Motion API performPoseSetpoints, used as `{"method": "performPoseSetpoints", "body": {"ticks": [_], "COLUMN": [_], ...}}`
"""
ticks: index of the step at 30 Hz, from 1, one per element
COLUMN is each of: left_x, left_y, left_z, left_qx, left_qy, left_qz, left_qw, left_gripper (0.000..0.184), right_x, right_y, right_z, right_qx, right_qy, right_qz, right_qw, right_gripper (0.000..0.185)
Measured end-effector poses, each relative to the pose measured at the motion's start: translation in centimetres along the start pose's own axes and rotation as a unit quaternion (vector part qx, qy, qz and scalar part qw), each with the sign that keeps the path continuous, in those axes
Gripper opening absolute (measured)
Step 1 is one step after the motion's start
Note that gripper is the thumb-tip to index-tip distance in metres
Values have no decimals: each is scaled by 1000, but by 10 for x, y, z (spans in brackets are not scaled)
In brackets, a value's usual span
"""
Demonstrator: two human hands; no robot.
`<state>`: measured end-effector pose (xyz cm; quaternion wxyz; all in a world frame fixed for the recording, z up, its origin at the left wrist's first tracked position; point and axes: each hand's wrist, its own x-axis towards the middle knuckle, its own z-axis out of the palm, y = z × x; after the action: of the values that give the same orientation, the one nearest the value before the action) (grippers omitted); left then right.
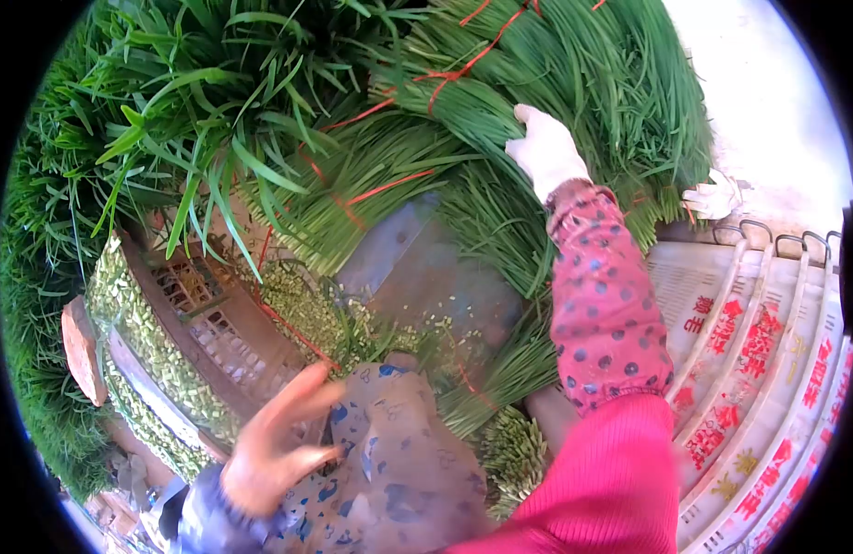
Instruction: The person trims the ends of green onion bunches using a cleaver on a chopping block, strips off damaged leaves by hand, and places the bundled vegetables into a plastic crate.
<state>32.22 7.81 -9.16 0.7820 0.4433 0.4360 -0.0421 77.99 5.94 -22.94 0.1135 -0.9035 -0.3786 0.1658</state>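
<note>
My left hand [277, 443] is bare and slightly blurred, low in the view beside my patterned apron [389, 443]. Its thumb and fingers are apart. A red string [292, 328] runs down to its fingertips; whether it touches them I cannot tell. My right hand [548, 152], in a white glove, is stretched out far to the front and closed on a bundle of garlic chives [472, 111]. Some of its fingertips are hidden among the leaves. Other tied bundles of chives [620, 92] lie around it, with red strings across them.
Loose chives [195, 83] pile up at the left. Below them, chopped stem ends [149, 332] fill a bag beside a plastic crate [223, 323]. White baskets [722, 360] with red lettering are stacked at the right. A white glove [714, 196] lies by the bundles.
</note>
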Motion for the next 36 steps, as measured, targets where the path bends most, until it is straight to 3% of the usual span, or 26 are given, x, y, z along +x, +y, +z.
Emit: {"method": "performPoseSetpoints", "body": {"ticks": [2, 3, 5, 7, 9, 10, 11, 12, 13, 15, 16, 18, 19, 21, 23, 25, 26, 29, 30, 33, 34, 35, 36], "left_x": [92, 131, 231, 313, 333, 349, 362, 375, 376, 392, 382, 352, 352, 304, 269, 248, 225, 191, 204, 208, 214, 213, 209], "left_y": [-7, 4, -23, -14, 14, 17, 14, 1, -1, -12, -11, -1, -25, -44, -88, -142, -140, -143, -186, -185, -184, -181, -163], "left_z": [22, 40, 67, 86, 91, 96, 98, 85, 79, 53, 45, 36, 6, -17, -46, -71, -63, -53, -84, -80, -77, -76, -65], "left_qx": [-10, -58, -190, -227, -370, -451, -528, -527, -517, -461, -457, -410, -433, -402, -390, -438, -422, -396, -393, -350, -310, -309, -355], "left_qy": [-139, -153, -93, -5, -56, -52, -42, -81, -56, 13, 21, 162, 107, 114, 109, 208, 156, 180, 160, 188, 259, 262, 269], "left_qz": [85, 53, 76, 18, 58, 51, 42, 68, 78, 166, 164, 191, 202, 208, 214, 196, 210, 185, 216, 202, 200, 198, 121], "left_qw": [987, 985, 974, 974, 926, 889, 847, 843, 850, 871, 874, 877, 872, 884, 889, 853, 868, 881, 879, 895, 893, 893, 887], "left_gripper": [114, 113, 106, 94, 77, 68, 59, 48, 44, 42, 42, 46, 48, 51, 50, 40, 35, 30, 28, 30, 38, 38, 45], "right_x": [-13, -19, -34, -61, -90, -92, -98, -101, -100, -88, -77, -40, -21, 35, 74, 88, 88, 110, 118, 128, 124, 117, 108], "right_y": [11, 19, 44, 24, 30, 31, 30, 28, 28, 16, 20, 45, 59, 114, 142, 136, 126, 112, 112, 103, 98, 94, 93], "right_z": [-16, -21, -15, -36, -18, -13, -1, 7, 9, -35, -57, -107, -132, -165, -183, -184, -181, -161, -154, -141, -140, -144, -148], "right_qx": [37, 40, 88, -58, -78, -90, -96, -73, -52, -118, -73, 15, -57, -157, -219, -249, -178, -58, -61, -91, -66, -40, -15], "right_qy": [-10, 1, 29, -11, 97, 39, 40, 29, 22, -54, 81, 296, 330, 353, 332, 311, 277, 227, 230, 245, 241, 240, 236], "right_qz": [-23, -33, -64, -127, -276, -318, -334, -331, -331, -315, -271, -171, -65, -18, 7, 3, 22, 111, 125, 158, 156, 155, 128], "right_qw": [999, 999, 994, 990, 953, 943, 937, 940, 942, 940, 956, 940, 940, 922, 917, 917, 944, 966, 963, 952, 956, 957, 963], "right_gripper": [56, 55, 57, 44, 36, 35, 37, 36, 35, 34, 34, 40, 50, 61, 72, 77, 80, 91, 92, 84, 81, 79, 78]}}
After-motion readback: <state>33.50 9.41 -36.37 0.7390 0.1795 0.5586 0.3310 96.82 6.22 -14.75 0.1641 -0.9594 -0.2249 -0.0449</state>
